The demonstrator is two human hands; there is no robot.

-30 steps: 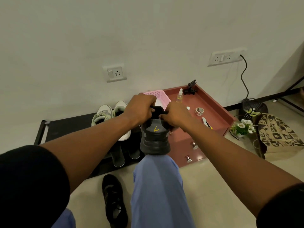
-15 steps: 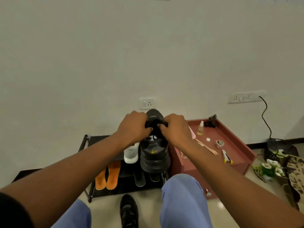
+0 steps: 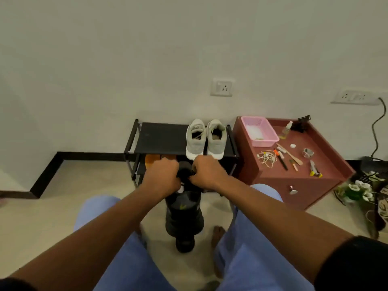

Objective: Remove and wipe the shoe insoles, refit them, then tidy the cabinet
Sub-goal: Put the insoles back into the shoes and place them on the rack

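Between my knees I hold a dark grey shoe [image 3: 184,215] with a yellow mark, sole side toward me. My left hand [image 3: 161,177] and my right hand [image 3: 206,175] both grip its black opening at the top, fingers curled over the rim. A second black shoe [image 3: 184,244] lies on the floor just below it. A pair of pale grey sneakers [image 3: 204,139] stands on the top shelf of the black shoe rack [image 3: 159,139]. Orange insoles [image 3: 155,159] show on the lower shelf behind my left hand.
A reddish-brown cabinet [image 3: 298,185] stands right of the rack, carrying a pink basket [image 3: 259,131], a small bottle [image 3: 286,131], a tape roll, string, pens and sticks. A flower bunch [image 3: 357,192] and bags lie at far right. A cable hangs from the wall socket.
The view has tilted down and shifted, so the rack and cabinet top show fully. Both hands still grip the dark shoe, which now hangs lower between my knees.
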